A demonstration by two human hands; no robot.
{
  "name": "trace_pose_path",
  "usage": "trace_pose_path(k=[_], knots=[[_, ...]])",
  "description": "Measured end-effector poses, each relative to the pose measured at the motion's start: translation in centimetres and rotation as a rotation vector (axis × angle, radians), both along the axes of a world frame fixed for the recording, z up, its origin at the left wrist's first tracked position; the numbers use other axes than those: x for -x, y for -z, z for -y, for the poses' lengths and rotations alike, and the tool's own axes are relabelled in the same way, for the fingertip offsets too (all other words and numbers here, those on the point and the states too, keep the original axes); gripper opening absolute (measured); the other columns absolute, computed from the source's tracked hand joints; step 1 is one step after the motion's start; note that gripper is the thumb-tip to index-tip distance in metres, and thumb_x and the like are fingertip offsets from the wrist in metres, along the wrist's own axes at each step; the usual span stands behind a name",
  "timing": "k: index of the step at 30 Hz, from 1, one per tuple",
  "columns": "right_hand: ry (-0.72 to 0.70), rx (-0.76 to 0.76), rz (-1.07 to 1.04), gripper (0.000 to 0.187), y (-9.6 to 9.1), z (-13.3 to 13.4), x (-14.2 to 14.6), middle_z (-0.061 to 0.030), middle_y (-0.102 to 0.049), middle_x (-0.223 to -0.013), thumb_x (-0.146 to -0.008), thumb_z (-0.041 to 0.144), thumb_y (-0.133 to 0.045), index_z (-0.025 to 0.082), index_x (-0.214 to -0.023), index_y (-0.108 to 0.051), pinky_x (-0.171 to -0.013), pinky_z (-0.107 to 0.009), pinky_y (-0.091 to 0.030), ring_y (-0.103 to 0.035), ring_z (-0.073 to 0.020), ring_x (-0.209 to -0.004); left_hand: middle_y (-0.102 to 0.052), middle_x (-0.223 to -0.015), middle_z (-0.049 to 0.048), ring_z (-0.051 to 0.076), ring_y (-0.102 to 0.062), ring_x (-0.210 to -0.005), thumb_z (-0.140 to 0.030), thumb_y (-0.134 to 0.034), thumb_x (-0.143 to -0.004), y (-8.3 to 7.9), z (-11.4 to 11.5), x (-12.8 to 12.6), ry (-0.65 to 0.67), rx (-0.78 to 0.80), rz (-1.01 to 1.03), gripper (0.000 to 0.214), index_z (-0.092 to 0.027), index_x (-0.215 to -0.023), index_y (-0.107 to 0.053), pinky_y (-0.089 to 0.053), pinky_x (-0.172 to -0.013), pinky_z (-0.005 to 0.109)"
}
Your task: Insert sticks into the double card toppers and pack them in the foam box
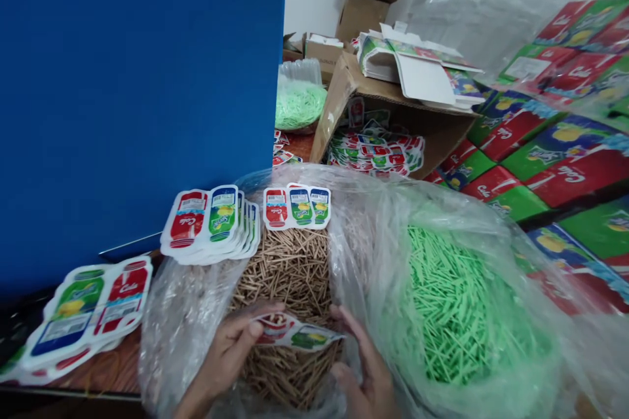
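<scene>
Left hand (230,347) is pinching one printed pouch (314,338) over the brown sticks (289,268), right hand (366,370) is spreading its grip around the other end, this one looking unfinished, the stacked pouches (189,219) leftward leaving their progress unclear

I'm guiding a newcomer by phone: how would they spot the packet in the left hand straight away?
Find the big blue panel on the left, then the clear bag of brown sticks at its lower right. Over the sticks is a red-and-green printed packet. It alone is pinched in the left hand; similar packets nearby lie unheld.
</scene>
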State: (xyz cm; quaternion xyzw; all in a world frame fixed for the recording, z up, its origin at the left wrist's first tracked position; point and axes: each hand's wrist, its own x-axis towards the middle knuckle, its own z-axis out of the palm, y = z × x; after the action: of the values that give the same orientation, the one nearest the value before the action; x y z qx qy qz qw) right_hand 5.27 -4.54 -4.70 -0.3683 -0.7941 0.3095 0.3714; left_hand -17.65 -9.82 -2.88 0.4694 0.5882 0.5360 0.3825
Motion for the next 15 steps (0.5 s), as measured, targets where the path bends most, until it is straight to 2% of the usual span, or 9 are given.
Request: trace_pose_path(k=[3, 6, 9, 13, 15], knots=[[-0.096, 0.021, -0.144, 0.026, -1.4, -0.2, 0.7, -0.0034, -0.070, -0.104, -0.091, 0.027, -0.047, 0.028, -0.115, -0.059, -0.082, -0.027, -0.054, -0.066, -0.0180, -0.095, -0.076, -0.098, 0.0082, 0.025, -0.067, -0.098, -0.054, -0.046, -0.085, -0.8, -0.8, -1.4, 0.134, -0.056, -0.035, 0.044, -0.025, -0.101, -0.074, -0.050, -0.089, 0.036], [-0.084, 0.052, -0.209, 0.024, -2.0, -0.5, 1.2, -0.0032, -0.072, -0.097, -0.090, 0.021, -0.047, 0.027, -0.105, -0.065, -0.081, -0.025, -0.053, -0.067, -0.0166, -0.091, -0.073, -0.107, 0.0074, 0.024, -0.062, -0.107, -0.052, -0.044, -0.087, -1.0, -1.2, -2.4, 0.156, -0.016, -0.015, 0.043, -0.026, -0.111, -0.069, -0.046, -0.095, 0.037], [-0.003, 0.072, -0.236, 0.021, -1.7, -0.6, 1.1, -0.0025, -0.074, -0.092, -0.089, 0.024, -0.051, 0.026, -0.099, -0.068, -0.078, -0.023, -0.054, -0.069, -0.0165, -0.085, -0.069, -0.115, 0.0079, 0.025, -0.059, -0.112, -0.054, -0.046, -0.085, -0.7, -1.6, -2.7, 0.106, 0.064, 0.069, 0.046, -0.024, -0.111, -0.069, -0.045, -0.098, 0.040], [0.198, 0.144, -0.240, 0.023, -1.7, -0.6, 0.7, -0.0021, -0.074, -0.083, -0.089, 0.030, -0.050, 0.024, -0.093, -0.071, -0.067, -0.019, -0.054, -0.069, -0.0162, -0.074, -0.067, -0.117, 0.0074, 0.028, -0.060, -0.111, -0.063, -0.051, -0.076, -0.1, -2.1, -2.9, 0.066, 0.195, 0.218, 0.054, -0.023, -0.107, -0.071, -0.047, -0.095, 0.039], [0.198, 0.138, -0.233, 0.025, -1.9, -0.8, 0.6, -0.0024, -0.074, -0.081, -0.090, 0.033, -0.049, 0.023, -0.091, -0.072, -0.065, -0.018, -0.053, -0.069, -0.0160, -0.073, -0.068, -0.116, 0.0060, 0.029, -0.060, -0.111, -0.066, -0.055, -0.071, 0.3, -2.6, -3.1, 0.041, 0.261, 0.269, 0.058, -0.023, -0.105, -0.072, -0.048, -0.093, 0.037]])
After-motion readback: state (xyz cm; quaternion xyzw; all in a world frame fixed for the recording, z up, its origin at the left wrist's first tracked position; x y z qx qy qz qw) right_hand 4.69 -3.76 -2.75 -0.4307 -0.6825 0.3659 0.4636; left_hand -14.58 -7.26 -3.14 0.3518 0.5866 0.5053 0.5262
